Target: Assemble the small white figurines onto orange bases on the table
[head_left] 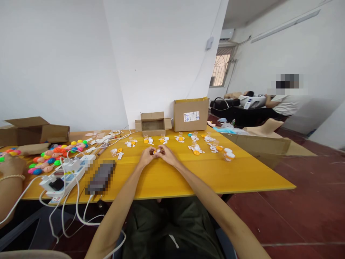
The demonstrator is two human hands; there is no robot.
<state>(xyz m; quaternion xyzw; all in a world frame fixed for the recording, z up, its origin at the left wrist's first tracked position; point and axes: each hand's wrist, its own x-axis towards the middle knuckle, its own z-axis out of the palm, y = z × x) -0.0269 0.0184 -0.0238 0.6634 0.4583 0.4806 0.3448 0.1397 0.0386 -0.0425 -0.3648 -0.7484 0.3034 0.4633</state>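
Both our arms reach forward over the near edge of the desk [237,181], forearms slanting inward, and here our left hand [147,157] and right hand [167,155] meet near the middle, knuckles outward, fingers curled in. We have both hands closed around a small orange-and-white piece [156,152], pinched between the fingertips just above the desktop; its finer detail is too small for us to read. Just beyond our hands, clusters of little white and orange parts [196,149] line the far side, with an open carton [153,126] behind. Left of our left forearm, the phone [101,177] and power strip [78,172] crowd us; rightward, bare desktop runs wide, below the stacked jars [229,155], out to the corner.
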